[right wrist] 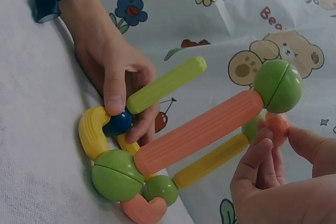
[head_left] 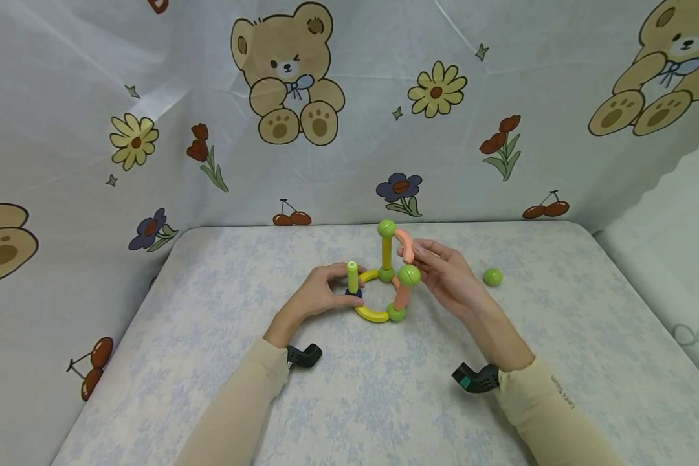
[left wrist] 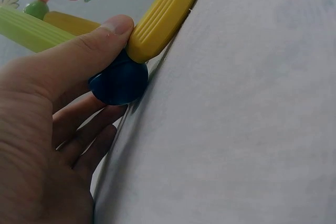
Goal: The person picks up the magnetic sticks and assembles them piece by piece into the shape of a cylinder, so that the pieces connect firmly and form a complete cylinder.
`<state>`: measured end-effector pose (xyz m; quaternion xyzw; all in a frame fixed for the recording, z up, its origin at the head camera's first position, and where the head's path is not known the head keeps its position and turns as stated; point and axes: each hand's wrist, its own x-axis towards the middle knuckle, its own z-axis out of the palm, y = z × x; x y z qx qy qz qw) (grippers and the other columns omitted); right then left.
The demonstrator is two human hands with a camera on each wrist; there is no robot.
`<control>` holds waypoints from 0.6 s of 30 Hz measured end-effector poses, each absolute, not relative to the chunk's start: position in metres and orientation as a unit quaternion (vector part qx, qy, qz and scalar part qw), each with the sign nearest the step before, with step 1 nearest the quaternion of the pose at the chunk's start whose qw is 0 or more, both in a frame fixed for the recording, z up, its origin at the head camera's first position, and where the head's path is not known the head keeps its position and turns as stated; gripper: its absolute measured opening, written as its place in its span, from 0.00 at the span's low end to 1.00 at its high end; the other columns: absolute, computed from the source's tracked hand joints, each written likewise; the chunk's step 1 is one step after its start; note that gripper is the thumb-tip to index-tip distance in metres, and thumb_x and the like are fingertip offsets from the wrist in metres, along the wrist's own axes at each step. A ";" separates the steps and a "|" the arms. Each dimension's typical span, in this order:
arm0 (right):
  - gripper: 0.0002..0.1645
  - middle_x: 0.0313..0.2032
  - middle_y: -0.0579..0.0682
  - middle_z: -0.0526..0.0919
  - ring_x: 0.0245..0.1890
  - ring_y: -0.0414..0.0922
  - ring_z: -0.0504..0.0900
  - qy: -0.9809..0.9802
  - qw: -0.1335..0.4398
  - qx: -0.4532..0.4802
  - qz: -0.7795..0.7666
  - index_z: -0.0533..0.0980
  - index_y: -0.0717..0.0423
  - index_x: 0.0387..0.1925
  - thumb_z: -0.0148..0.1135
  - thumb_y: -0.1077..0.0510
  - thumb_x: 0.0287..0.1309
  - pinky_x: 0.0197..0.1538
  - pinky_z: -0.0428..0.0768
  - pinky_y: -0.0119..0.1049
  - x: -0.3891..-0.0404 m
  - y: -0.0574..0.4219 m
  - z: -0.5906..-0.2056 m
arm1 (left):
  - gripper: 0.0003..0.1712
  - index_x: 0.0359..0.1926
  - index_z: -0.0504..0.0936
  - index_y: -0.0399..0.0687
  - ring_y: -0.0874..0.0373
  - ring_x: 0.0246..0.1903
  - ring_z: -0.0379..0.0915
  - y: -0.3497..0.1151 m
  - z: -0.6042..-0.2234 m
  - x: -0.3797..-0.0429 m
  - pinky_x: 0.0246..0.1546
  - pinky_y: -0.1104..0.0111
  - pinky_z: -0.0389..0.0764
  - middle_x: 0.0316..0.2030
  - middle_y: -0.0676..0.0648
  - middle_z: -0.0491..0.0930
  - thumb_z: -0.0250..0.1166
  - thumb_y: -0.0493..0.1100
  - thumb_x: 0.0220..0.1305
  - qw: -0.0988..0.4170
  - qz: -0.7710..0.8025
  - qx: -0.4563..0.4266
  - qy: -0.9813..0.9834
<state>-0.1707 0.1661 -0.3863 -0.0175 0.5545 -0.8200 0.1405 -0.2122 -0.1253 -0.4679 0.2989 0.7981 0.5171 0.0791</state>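
Observation:
On the table stands a toy frame of rods and balls, its base ring made of yellow curved rods (head_left: pixel 373 316), a salmon curved rod (right wrist: pixel 144 211), green balls and a blue ball (left wrist: pixel 119 82). My left hand (head_left: pixel 320 291) grips the blue ball between thumb and fingers. A light green rod (head_left: pixel 352 278) rises from that ball. A yellow rod (head_left: pixel 387 252) and a salmon straight rod (right wrist: pixel 199 129) also stand up, each topped by a green ball (head_left: pixel 386 228). My right hand (head_left: pixel 451 281) pinches another salmon curved rod (head_left: pixel 405 244), its far end right at the yellow rod's top ball.
A loose green ball (head_left: pixel 492 277) lies on the table (head_left: pixel 384 401) to the right of my right hand. Behind the table hangs a cloth (head_left: pixel 349 175) printed with bears and flowers. Black wrist devices (head_left: pixel 305 355) sit at both sleeve cuffs.

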 end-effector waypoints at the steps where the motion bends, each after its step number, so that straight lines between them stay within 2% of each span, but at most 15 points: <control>1: 0.27 0.57 0.50 0.81 0.57 0.41 0.83 0.550 0.144 -0.013 -0.823 0.66 0.65 0.69 0.57 0.55 0.79 0.57 0.82 0.27 -0.170 0.165 -0.386 | 0.21 0.48 0.91 0.52 0.58 0.69 0.73 -0.125 -0.468 -0.212 0.75 0.54 0.67 0.64 0.51 0.82 0.84 0.49 0.54 0.079 0.517 0.299 0.798; 6: 0.27 0.58 0.51 0.80 0.58 0.41 0.81 0.521 0.162 0.002 -0.838 0.66 0.64 0.69 0.58 0.53 0.79 0.58 0.81 0.27 -0.170 0.165 -0.384 | 0.21 0.48 0.91 0.51 0.58 0.69 0.73 -0.125 -0.469 -0.212 0.75 0.54 0.67 0.64 0.51 0.82 0.84 0.49 0.55 0.078 0.518 0.298 0.798; 11: 0.23 0.49 0.49 0.84 0.49 0.40 0.82 0.497 0.186 -0.016 -0.848 0.66 0.63 0.67 0.54 0.54 0.81 0.50 0.82 0.27 -0.171 0.166 -0.385 | 0.20 0.48 0.91 0.51 0.57 0.69 0.74 -0.125 -0.468 -0.212 0.75 0.54 0.67 0.64 0.51 0.82 0.84 0.49 0.55 0.080 0.516 0.296 0.800; 14: 0.24 0.47 0.48 0.85 0.45 0.39 0.82 0.492 0.196 -0.023 -0.848 0.63 0.62 0.69 0.51 0.54 0.82 0.46 0.82 0.27 -0.171 0.166 -0.385 | 0.20 0.48 0.91 0.50 0.58 0.68 0.74 -0.125 -0.467 -0.212 0.74 0.55 0.68 0.64 0.52 0.82 0.84 0.48 0.56 0.083 0.516 0.295 0.800; 18: 0.29 0.48 0.48 0.84 0.44 0.39 0.82 0.487 0.200 -0.018 -0.850 0.57 0.60 0.74 0.51 0.54 0.82 0.46 0.82 0.27 -0.172 0.166 -0.385 | 0.20 0.49 0.90 0.49 0.59 0.67 0.74 -0.125 -0.466 -0.211 0.73 0.57 0.69 0.63 0.52 0.82 0.83 0.47 0.56 0.085 0.515 0.296 0.800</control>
